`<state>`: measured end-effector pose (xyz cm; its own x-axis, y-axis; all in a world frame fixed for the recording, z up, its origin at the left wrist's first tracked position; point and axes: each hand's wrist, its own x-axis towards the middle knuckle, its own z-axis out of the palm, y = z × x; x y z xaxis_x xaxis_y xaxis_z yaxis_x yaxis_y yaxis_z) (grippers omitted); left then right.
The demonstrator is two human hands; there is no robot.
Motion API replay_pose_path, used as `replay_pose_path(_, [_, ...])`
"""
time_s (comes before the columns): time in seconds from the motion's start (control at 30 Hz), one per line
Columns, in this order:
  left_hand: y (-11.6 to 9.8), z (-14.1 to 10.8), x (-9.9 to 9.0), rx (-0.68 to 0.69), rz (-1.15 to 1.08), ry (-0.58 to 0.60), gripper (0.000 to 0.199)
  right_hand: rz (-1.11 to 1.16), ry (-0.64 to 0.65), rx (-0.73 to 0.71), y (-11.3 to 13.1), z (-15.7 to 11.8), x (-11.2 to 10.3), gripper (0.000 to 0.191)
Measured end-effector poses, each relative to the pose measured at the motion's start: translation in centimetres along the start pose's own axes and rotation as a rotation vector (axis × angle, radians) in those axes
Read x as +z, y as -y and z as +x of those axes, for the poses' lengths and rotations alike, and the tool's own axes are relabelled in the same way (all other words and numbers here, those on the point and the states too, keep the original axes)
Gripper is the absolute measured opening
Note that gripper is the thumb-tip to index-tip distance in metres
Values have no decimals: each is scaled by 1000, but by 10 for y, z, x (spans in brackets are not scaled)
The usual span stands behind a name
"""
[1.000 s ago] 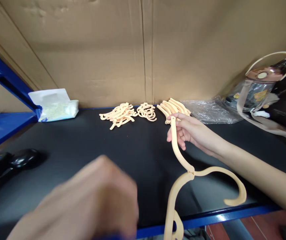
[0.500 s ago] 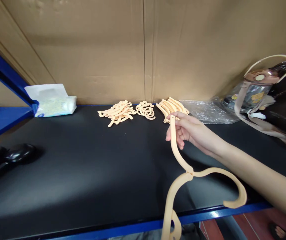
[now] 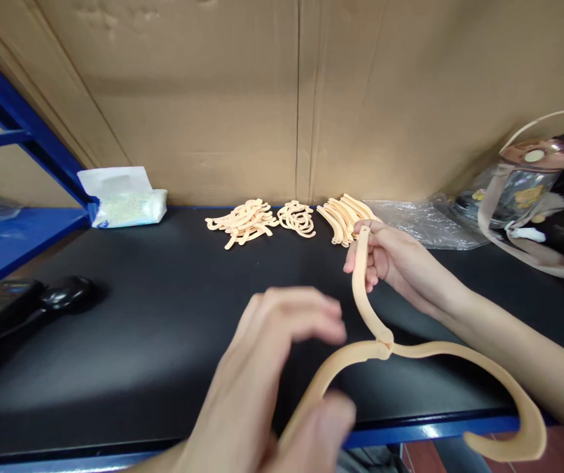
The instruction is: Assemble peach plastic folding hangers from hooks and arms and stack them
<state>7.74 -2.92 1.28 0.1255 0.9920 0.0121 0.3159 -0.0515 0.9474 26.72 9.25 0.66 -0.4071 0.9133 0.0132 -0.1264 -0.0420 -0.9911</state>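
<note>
My right hand [image 3: 392,257] pinches the end of one arm of a beige plastic folding hanger [image 3: 368,305]. The hanger's hook curves off to the lower right, and its other arm runs from the joint toward the lower left. My left hand [image 3: 266,368], slightly blurred, is open beside that lower arm, thumb and fingers apart. Part of the lower arm is hidden behind the left hand. Beyond the right hand lies a stack of curved hanger arms [image 3: 343,217]. To its left are a small pile of hooks [image 3: 296,218] and a pile of loose beige pieces [image 3: 245,222].
A pack of tissues [image 3: 129,205] stands at the back left of the black tabletop [image 3: 163,289]. At the left edge sits a black device [image 3: 6,302]. A clear plastic bag [image 3: 410,223] and a strapped water bottle [image 3: 522,180] are at the back right. Cardboard [image 3: 203,98] walls the rear.
My left hand has come into view from below, beside the hanger's lower arm. The right hand still holds the hanger, whose lower arm and hook now spread wider. The view has shifted slightly left.
</note>
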Motion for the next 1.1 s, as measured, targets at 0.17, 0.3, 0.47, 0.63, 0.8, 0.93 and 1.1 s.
replay_pose_path(0.17, [3,49,-4,-194,-387,348,34,16,-277,-235,3,-1,1,13])
replay_pose_path(0.3, [12,70,-7,-312,-601,394,21,-185,-313,-354,3,6,-11,16])
replay_pose_path(0.47, [24,69,-14,-348,-483,245,26,-1094,-326,-632,-1,6,-16,10])
replay_pose_path(0.63, [25,70,-20,-247,-247,334,31,-1562,95,-924,-5,-9,2,18])
replay_pose_path(0.8, [25,70,-18,-229,-154,388,33,-1644,340,-907,-10,-16,6,26])
replay_pose_path(0.93, [29,71,-17,-174,-65,394,33,-1767,404,-830,-11,-22,8,28])
replay_pose_path(1.1, [25,70,-16,-164,-6,339,27,-1947,355,-936,-16,-29,20,33])
